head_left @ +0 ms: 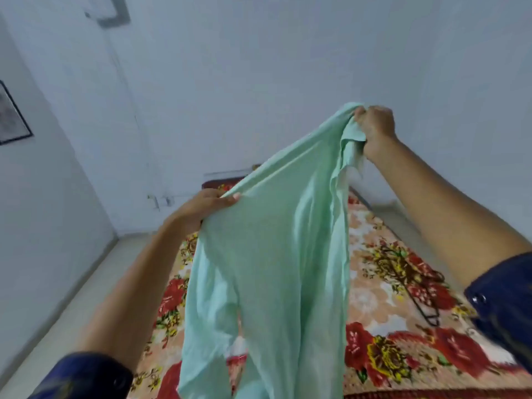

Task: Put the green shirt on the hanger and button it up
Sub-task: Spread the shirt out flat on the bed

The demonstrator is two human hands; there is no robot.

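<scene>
The light green shirt (267,254) hung in the air above the bed, and the thin dark hanger (414,286) lay flat on the flowery blanket.

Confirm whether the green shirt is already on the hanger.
No: both hands hold the green shirt up in the air, while the hanger lies on the bed beside it.

Pale mint-green shirt (267,254); bedspread (383,349) red-and-yellow floral on peach; dark blue sleeves (83,375); black hanger (414,286).

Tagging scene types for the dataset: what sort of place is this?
Most likely a bedroom at home: a bed with a floral blanket, plain white walls, a framed picture on the left wall, and a dark hanger lying on the blanket.
</scene>
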